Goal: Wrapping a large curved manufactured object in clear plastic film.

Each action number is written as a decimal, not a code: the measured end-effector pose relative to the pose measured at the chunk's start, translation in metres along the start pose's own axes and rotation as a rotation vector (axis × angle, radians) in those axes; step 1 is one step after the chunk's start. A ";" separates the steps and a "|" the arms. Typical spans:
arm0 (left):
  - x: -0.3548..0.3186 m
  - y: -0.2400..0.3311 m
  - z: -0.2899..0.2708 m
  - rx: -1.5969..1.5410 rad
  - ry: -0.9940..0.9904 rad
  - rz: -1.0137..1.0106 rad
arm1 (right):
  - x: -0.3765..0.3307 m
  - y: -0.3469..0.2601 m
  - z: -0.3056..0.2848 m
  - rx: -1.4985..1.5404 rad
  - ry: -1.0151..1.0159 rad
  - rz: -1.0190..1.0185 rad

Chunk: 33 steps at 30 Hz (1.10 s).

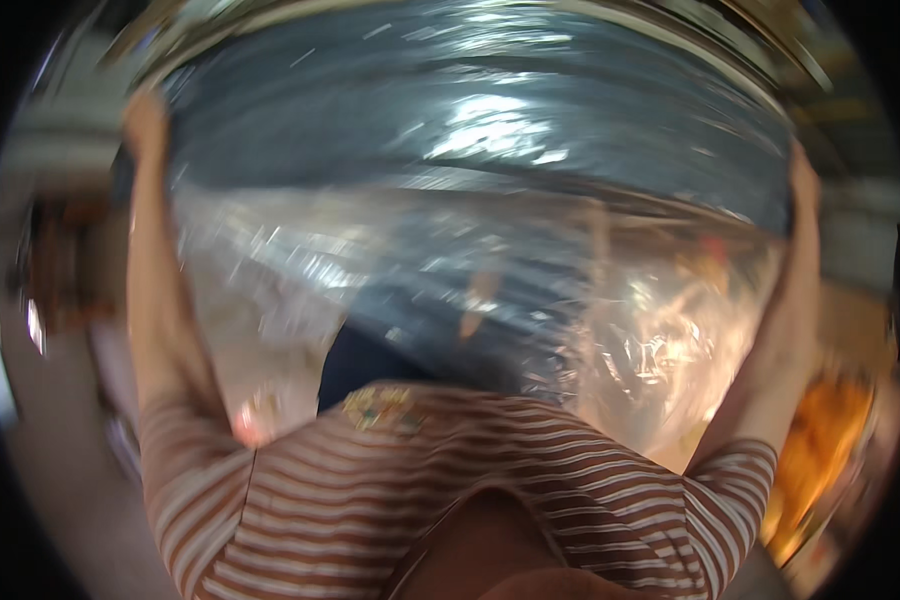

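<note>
A wide dark grey bundle (340, 120) with a shiny clear plastic cover is held up in front of my chest, spanning most of the view. Clear plastic film (660, 310) hangs from its lower edge, and my dark clothing shows through it. My left hand (147, 122) is closed at the bundle's left end, arm raised. At the right end my right hand (802, 185) grips the other side, its fingers mostly hidden behind the edge. Motion blurs the scene, and what lies inside the plastic cannot be made out beyond its dark grey surface.
An orange-yellow object (820, 450) lies low on the right, beyond my right arm. Brown furniture-like shapes (65, 260) stand blurred at the left. A small pinkish-red item (253, 420) shows near my left upper arm.
</note>
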<state>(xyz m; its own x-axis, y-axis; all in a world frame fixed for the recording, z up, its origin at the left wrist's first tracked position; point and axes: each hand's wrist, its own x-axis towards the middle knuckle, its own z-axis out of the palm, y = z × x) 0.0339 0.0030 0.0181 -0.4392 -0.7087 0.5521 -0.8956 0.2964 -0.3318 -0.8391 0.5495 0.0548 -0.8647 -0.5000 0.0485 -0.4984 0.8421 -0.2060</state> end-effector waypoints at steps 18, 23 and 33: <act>0.001 0.017 -0.030 -0.658 0.345 -0.728 | -0.472 -0.355 0.055 0.922 -1.586 -0.705; 0.018 0.036 -0.072 -1.060 -0.082 -1.078 | -0.492 -0.463 0.131 0.696 -1.107 -0.782; 0.017 0.042 -0.029 -0.755 0.418 -0.929 | -0.499 -0.434 0.140 0.892 -0.608 -1.119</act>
<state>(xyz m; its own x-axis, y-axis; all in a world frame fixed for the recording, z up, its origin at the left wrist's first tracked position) -0.0128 0.0223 0.0360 0.5088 -0.6304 0.5863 -0.6346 0.1856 0.7502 -0.1827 0.4048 -0.0171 0.1741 -0.9587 0.2249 -0.4613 -0.2812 -0.8415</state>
